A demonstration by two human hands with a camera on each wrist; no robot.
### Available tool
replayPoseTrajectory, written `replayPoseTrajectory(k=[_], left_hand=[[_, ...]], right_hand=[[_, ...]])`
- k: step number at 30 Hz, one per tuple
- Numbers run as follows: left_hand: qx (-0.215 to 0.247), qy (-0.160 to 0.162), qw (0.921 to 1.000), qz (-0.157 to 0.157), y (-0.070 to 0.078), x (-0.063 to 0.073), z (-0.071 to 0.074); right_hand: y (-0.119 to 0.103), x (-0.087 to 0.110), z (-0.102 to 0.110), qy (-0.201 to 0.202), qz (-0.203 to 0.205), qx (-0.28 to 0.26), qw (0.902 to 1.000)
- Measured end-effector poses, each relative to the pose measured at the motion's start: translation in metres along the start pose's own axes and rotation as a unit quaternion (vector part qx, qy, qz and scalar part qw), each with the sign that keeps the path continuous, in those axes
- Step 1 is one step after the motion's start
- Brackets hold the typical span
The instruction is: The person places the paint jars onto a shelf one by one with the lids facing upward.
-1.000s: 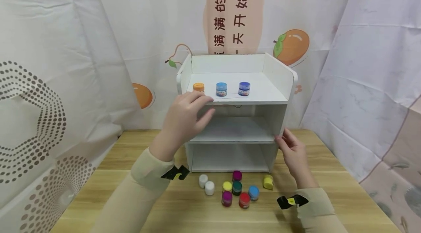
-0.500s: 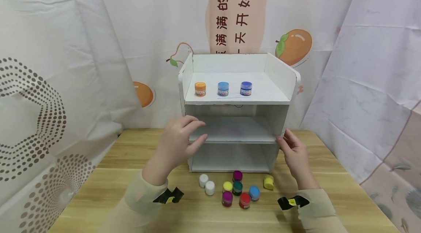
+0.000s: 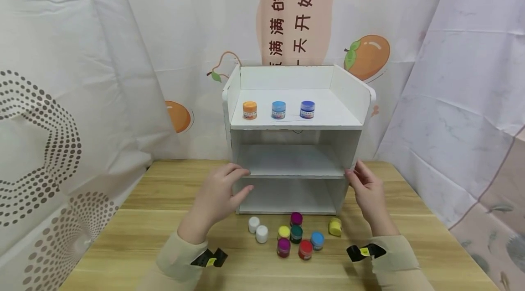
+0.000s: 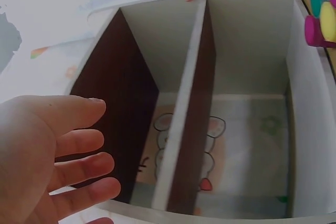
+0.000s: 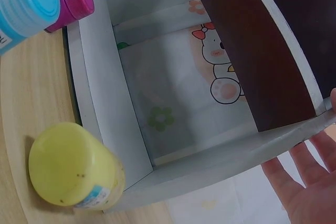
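Note:
A white shelf unit (image 3: 296,126) with a top deck and two lower compartments stands on the table. On its top deck sit three paint jars in a row: orange (image 3: 249,110), light blue (image 3: 278,110) and dark blue (image 3: 307,110). My left hand (image 3: 213,200) hovers by the unit's front left side, fingers apart and nothing held; the left wrist view shows its spread fingers (image 4: 84,166). My right hand (image 3: 369,193) holds the unit's right side panel, thumb at the front edge and fingers along the outside, as the right wrist view shows (image 5: 312,192).
In front of the unit stand several jars: two white (image 3: 261,234), two purple (image 3: 283,247), yellow (image 3: 283,232), green (image 3: 296,234), red (image 3: 305,250) and blue (image 3: 317,240). Another yellow jar (image 3: 335,227) lies tipped at the right. Patterned curtains (image 3: 197,17) hang behind the wooden table (image 3: 135,231).
My left hand has come away from the orange jar on the top deck and moved down to the middle shelf's level. The right hand stays on the side panel.

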State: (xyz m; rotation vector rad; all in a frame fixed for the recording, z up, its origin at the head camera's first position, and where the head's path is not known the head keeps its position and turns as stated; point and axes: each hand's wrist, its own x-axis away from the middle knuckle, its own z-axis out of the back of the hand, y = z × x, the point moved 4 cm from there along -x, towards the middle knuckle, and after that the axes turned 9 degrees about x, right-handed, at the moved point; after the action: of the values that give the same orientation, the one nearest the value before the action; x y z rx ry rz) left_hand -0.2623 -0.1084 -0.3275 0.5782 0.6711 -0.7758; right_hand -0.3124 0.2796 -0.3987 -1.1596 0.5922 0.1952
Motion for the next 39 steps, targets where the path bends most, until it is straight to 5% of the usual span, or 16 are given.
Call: replayPoseTrajectory(k=[7, 17, 25, 39], left_hand=[[-0.017, -0.023, 0.9994, 0.02, -0.011, 0.01, -0.015], [-0.018, -0.104, 0.9931, 0.05, -0.018, 0.017, -0.038], [-0.01, -0.208, 0.9708, 0.12, -0.026, 0.028, -0.062], [0.027, -0.323, 0.9317, 0.163, -0.027, 0.044, -0.088]], right_hand=[[0.001, -0.001, -0.001, 0.0, -0.003, 0.004, 1.0], [0.004, -0.001, 0.0, 0.001, -0.001, 0.008, 1.0], [0.004, -0.002, 0.0, 0.001, -0.002, 0.012, 0.9999], [0.003, -0.001, 0.0, 0.003, -0.004, 0.015, 0.9999]])
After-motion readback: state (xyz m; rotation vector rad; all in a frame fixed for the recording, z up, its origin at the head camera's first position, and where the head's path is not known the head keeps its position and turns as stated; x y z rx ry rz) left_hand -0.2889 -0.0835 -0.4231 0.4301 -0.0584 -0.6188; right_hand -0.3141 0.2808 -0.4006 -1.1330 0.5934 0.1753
